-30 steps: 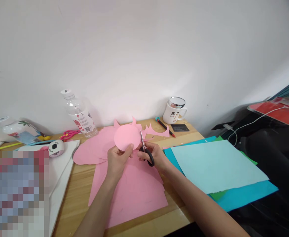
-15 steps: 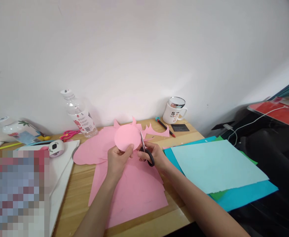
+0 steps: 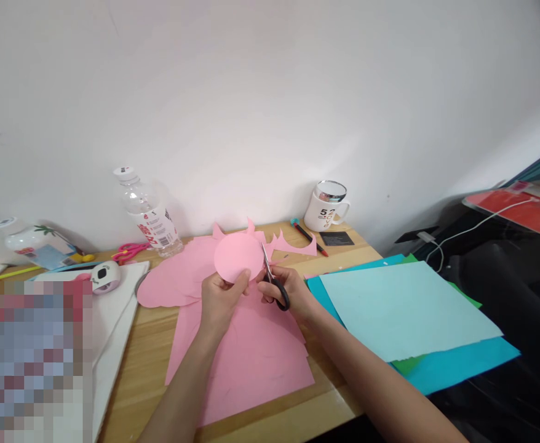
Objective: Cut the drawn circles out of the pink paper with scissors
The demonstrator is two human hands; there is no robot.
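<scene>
Above the bench [image 3: 134, 363] | disc [image 3: 237, 253] is pinched in left hand [image 3: 219, 301] | scissors [image 3: 272, 282] are gripped in curled right hand [image 3: 296, 292], beside disc

We see a craft corner, but can't tell if it's at home. There are black-handled scissors [image 3: 274, 285], a pink paper circle [image 3: 237, 253] and pale blue paper [image 3: 412, 311], plus a water bottle [image 3: 154, 227] and white mug [image 3: 318, 214] on a wooden worktop [image 3: 136, 351].
</scene>
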